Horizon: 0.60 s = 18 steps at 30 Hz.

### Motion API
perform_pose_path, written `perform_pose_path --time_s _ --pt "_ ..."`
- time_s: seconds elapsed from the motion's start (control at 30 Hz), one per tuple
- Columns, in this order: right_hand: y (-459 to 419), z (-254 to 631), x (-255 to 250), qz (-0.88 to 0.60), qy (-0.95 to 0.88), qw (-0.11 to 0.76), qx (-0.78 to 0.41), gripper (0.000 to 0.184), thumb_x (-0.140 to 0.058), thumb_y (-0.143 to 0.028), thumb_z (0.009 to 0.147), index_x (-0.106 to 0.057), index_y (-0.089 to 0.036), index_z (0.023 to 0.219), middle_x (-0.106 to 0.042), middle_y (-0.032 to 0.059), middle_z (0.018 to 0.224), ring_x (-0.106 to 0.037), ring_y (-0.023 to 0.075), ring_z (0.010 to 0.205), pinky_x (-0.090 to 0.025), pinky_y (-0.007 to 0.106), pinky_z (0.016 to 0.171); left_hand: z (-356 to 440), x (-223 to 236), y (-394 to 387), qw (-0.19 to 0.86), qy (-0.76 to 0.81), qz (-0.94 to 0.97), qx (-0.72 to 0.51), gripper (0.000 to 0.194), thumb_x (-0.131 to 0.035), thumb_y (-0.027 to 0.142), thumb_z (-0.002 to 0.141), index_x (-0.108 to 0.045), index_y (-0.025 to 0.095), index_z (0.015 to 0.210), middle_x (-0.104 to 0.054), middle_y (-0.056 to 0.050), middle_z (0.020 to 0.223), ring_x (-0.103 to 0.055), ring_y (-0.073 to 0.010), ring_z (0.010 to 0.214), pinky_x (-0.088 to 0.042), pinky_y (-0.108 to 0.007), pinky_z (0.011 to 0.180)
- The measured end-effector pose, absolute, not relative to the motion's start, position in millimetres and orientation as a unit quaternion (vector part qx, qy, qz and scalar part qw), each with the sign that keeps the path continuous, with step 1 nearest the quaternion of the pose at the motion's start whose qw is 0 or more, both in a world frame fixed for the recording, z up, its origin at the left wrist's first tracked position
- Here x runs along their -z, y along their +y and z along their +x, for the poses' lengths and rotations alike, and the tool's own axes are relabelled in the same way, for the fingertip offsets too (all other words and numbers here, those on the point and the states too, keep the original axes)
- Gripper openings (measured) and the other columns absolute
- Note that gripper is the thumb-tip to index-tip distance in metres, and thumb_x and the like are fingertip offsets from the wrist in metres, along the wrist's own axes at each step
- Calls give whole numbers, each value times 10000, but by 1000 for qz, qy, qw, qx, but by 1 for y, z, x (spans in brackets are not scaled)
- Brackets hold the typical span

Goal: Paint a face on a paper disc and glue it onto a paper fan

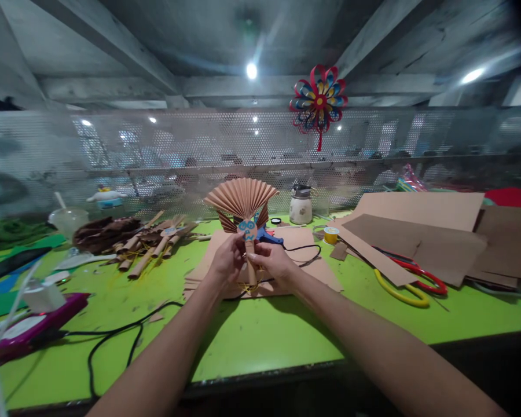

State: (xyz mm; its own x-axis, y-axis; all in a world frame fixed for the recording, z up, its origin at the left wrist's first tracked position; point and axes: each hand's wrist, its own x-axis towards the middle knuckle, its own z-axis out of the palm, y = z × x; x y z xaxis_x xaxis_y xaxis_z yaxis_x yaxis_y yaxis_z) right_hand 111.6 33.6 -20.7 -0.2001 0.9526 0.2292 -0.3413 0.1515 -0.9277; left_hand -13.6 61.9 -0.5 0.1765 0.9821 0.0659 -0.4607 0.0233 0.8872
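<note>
A brown folded-paper fan figure (243, 197) stands upright between my hands, its pleats spread at the top and a round blue-drawn face at the middle. My left hand (228, 258) grips the rolled paper handle from the left, just under the face. From the right, my right hand (272, 259) pinches the same handle a little lower. Yellow string hangs about the handle's lower end. Behind my right hand lies a blue glue gun (268, 237) with a black cord. Stacked brown paper sheets (312, 263) lie beneath my hands.
Several rolled-paper pieces (150, 249) with yellow string lie to the left. Scissors with red and yellow handles (402, 295) and large cardboard sheets (417, 243) are at the right. A yellow spool (330, 234), a white jar (301, 205) and a purple power strip (39, 327) also stand on the green table.
</note>
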Motion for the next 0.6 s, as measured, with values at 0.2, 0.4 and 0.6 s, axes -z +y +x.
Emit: perform_pose_path --time_s 0.2,0.4,0.6 --pt "32 111 19 -298 -516 555 -580 280 -821 -291 542 -717 -146 758 -686 0 677 -547 124 606 -433 252 591 -14 2 63 640 310 427 -558 329 -569 375 914 -562 156 1159 -599 -76 1130 -615 -187 942 -539 -383 792" --pt "32 110 19 -296 -520 553 -580 266 -816 -294 549 -698 -140 732 -664 -7 657 -527 116 589 -416 256 593 -13 3 60 631 301 437 -565 340 -568 382 914 -559 158 1169 -592 -81 1154 -609 -198 974 -532 -403 820" --pt "33 109 21 -290 -524 552 -580 262 -808 -299 561 -694 -146 742 -664 -3 666 -550 129 606 -420 266 607 -9 3 53 618 301 448 -572 336 -569 379 913 -561 156 1165 -595 -80 1146 -611 -195 966 -533 -399 814"
